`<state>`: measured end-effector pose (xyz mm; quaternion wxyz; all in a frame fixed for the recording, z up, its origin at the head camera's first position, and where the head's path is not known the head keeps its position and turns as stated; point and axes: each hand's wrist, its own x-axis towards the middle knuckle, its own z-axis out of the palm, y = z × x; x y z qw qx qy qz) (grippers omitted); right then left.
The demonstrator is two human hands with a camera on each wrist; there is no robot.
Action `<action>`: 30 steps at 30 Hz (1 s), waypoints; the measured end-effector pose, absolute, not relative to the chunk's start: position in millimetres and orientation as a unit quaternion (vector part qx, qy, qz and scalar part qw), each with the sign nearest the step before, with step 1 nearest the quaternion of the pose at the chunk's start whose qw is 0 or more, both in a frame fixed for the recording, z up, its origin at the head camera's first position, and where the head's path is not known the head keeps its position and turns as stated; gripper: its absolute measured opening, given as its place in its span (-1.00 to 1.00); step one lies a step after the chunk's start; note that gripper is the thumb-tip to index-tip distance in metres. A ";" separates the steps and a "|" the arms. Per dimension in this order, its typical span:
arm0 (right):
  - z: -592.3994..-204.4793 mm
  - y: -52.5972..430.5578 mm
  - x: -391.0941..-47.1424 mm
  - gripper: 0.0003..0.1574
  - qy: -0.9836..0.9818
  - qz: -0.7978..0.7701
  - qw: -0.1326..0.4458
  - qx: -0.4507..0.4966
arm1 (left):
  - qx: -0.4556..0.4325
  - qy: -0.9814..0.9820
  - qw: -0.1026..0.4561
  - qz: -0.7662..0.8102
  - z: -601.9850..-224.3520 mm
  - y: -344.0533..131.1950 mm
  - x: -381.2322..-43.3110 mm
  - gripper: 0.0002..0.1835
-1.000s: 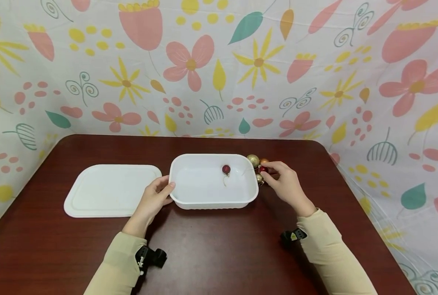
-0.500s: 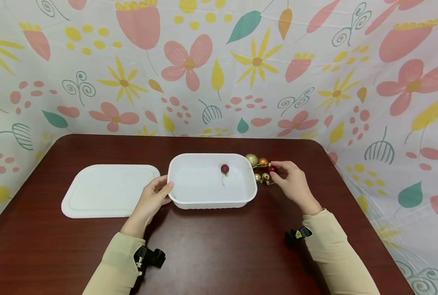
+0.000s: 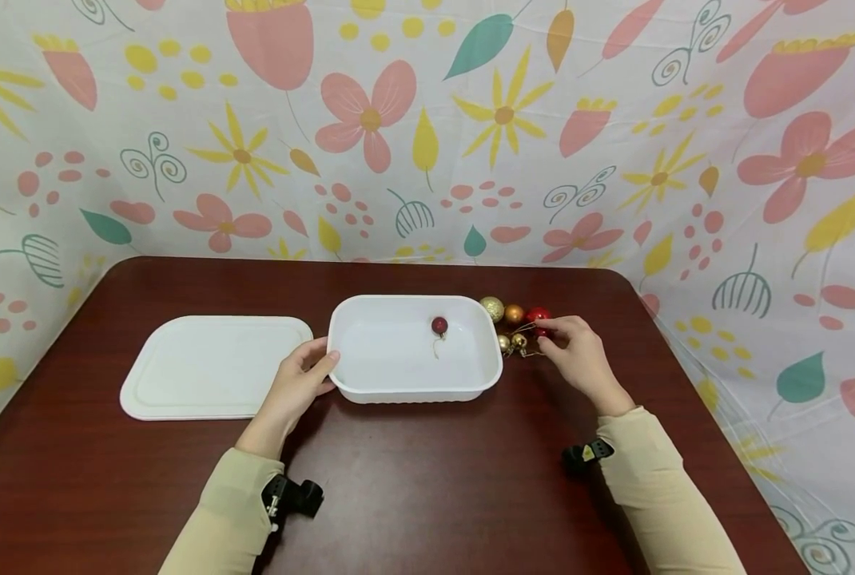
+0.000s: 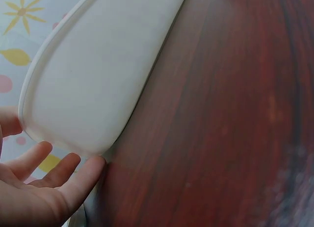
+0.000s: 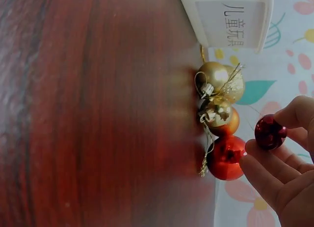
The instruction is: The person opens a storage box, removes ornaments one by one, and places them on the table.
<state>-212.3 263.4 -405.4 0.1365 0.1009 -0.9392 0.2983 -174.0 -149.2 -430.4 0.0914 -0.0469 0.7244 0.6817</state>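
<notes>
A white plastic box (image 3: 413, 383) stands mid-table with one small dark red bauble (image 3: 439, 325) and its thin loop inside. My left hand (image 3: 300, 382) grips the box's left end, thumb at the rim; in the left wrist view several fingertips lie against the end wall (image 4: 93, 85). Beyond the box's right end, my right hand (image 3: 578, 359) pinches another dark red bauble (image 5: 270, 132) between thumb and fingers. Right by those fingers sits a cluster of baubles: a bright red one (image 5: 226, 161), an orange one (image 5: 229, 124), a glittery gold one (image 3: 492, 309) and smaller gold ones (image 3: 518, 342) with gold strings.
The white lid (image 3: 215, 367) lies flat on the dark wooden table (image 3: 427, 479), left of the box and partly behind the left hand. A printed label (image 5: 230, 23) is on the box's end. A flower-patterned cloth (image 3: 370, 160) hangs behind the table.
My right hand has moved right, away from the box, with the dark red bauble in its fingers, uncovering more of the cluster. The left hand stays on the box.
</notes>
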 end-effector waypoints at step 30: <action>-412.9 262.2 -221.6 -0.73 -0.968 0.234 0.036 0.086 | -0.044 0.724 0.089 0.683 -428.6 -148.9 -173.7 -0.47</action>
